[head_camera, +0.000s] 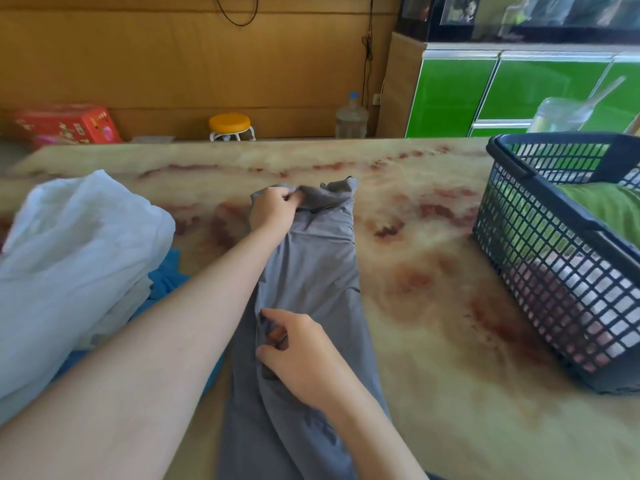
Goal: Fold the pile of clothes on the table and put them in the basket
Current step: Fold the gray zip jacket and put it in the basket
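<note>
Bright, soft, even light with faint shadows. Wide-angle bending curves the table (433, 271) edge; the far-left red box (65, 124) is motion-blurred; the far-right green cabinet (457, 95) doors glare.

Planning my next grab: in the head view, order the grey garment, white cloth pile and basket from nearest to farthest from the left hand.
1. grey garment, gripped by the left hand.
2. white cloth pile, left side.
3. basket, far right.

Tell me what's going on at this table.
A person is folding a long grey garment laid lengthwise on the marbled beige table. The left hand pinches its far end; the right hand grips it nearer the body. A crumpled white cloth and a blue cloth wait on the left. The dark plastic mesh basket on the right holds a green garment.
</note>
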`<state>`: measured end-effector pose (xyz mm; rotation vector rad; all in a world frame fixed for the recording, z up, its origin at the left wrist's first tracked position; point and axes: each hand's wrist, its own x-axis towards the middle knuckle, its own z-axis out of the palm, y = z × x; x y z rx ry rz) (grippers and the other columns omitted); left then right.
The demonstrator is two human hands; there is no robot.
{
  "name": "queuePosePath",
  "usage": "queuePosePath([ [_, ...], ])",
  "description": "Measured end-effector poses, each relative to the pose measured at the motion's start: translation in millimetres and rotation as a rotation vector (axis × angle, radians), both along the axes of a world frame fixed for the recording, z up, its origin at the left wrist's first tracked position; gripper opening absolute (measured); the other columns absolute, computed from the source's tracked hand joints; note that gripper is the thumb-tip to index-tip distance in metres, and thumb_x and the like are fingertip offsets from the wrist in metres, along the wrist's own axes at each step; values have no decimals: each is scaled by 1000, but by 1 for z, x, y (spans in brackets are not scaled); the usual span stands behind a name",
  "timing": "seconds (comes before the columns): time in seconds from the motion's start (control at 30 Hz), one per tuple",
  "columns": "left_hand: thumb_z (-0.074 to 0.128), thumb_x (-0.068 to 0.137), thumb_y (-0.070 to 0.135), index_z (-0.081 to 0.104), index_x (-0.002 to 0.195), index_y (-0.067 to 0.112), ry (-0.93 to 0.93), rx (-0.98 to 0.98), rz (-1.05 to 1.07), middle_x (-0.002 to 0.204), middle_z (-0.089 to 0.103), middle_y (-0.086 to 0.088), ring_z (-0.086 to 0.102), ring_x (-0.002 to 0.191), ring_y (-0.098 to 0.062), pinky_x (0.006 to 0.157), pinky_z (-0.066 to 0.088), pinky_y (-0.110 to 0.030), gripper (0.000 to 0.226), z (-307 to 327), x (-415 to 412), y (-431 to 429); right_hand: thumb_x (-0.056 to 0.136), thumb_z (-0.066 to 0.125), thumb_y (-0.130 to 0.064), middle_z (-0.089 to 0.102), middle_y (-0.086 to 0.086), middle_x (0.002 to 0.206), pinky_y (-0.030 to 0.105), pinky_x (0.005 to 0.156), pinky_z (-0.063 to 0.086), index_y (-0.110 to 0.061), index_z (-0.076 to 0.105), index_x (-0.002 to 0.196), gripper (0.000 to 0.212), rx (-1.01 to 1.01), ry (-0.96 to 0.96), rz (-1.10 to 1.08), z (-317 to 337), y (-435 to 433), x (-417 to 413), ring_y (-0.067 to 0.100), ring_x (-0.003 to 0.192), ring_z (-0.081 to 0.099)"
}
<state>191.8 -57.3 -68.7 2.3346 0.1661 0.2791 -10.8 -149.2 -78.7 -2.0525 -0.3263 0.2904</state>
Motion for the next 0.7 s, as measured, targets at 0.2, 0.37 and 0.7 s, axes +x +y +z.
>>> queuePosePath([
  [0.2,52,95,20,60,121,-1,159,-244,394,124,59,-21,54,117,-33,92,42,-35,35,-4,17,24,90,55,-12,48,-22,76,-4,59,34,-23,42,141,53,11,32,26,-2,-1,-1,0,73,48],
  [0.37,51,93,16,48,129,10,31,-257,320,131,53,-11,51,119,-27,93,41,-33,36,2,21,16,90,57,-17,57,-14,79,3,65,41,-26,46,137,49,1,8,9,2,0,-3,-1,65,51],
  [0.7,29,100,44,28,146,33,205,460,-498,158,12,2,5,146,-16,116,8,-40,47,-11,-10,19,91,52,-44,39,-10,140,29,109,25,-29,42,139,52,-437,-324,-100,3,-16,3,18,127,25],
])
